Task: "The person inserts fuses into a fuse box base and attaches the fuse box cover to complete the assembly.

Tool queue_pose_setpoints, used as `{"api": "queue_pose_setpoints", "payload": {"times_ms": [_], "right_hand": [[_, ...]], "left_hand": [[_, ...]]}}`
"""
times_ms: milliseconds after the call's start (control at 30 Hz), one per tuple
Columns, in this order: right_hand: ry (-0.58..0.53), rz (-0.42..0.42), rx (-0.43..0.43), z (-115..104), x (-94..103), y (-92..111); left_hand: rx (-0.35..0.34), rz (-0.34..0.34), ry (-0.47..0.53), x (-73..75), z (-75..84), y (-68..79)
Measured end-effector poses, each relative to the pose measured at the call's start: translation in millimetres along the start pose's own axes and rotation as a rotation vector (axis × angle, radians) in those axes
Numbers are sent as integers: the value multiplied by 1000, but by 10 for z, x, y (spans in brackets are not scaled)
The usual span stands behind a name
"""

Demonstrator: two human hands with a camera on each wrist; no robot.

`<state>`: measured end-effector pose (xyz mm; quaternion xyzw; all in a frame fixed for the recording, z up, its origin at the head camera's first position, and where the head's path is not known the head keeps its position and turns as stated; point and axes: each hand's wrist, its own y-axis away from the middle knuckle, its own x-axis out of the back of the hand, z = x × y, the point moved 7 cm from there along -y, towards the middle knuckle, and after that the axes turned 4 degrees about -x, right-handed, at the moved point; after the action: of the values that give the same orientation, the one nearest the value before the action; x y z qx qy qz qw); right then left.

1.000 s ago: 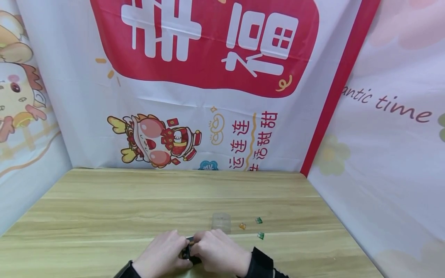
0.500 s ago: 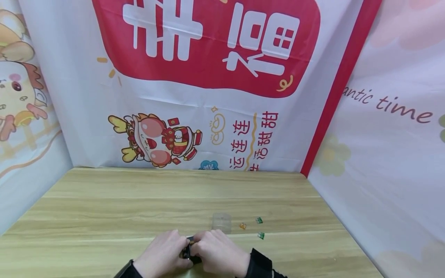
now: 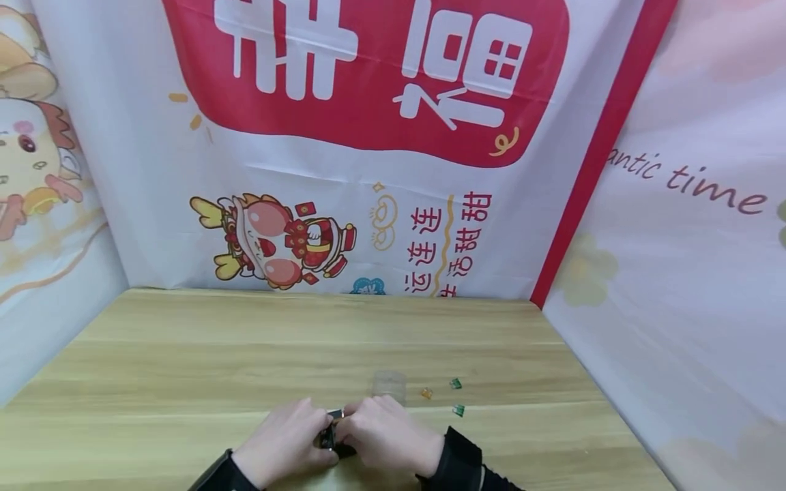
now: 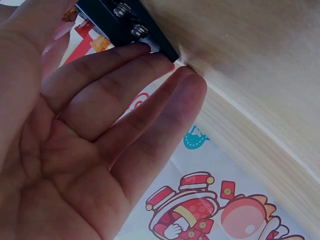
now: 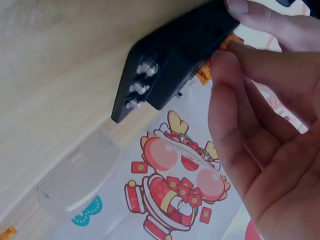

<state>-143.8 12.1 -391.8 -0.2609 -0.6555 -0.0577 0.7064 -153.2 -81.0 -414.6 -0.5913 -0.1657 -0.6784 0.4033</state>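
the left hand grips a black oblong plastic block while the fingers of the right hand pinch a small orange piece at its side.

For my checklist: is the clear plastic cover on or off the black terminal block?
Off: the cover lies on the tabletop, apart from the black terminal block.

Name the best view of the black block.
Right wrist: the black block shows large, three metal fittings visible at one end. Left wrist: cropped by the top edge. Head: small, mostly covered by the left hand and right hand.
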Motion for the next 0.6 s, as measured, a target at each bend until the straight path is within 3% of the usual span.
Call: {"api": "queue_pose_setpoints", "payload": {"times_ms": [233,600], "right_hand": [[-49,-46,-22,50,2,-22],[-93,-43,-41,57,29,-15]], "left_hand": [[7,-20,-2,6,-14,-6],[5,-40,7,-3,1,-27]]}}
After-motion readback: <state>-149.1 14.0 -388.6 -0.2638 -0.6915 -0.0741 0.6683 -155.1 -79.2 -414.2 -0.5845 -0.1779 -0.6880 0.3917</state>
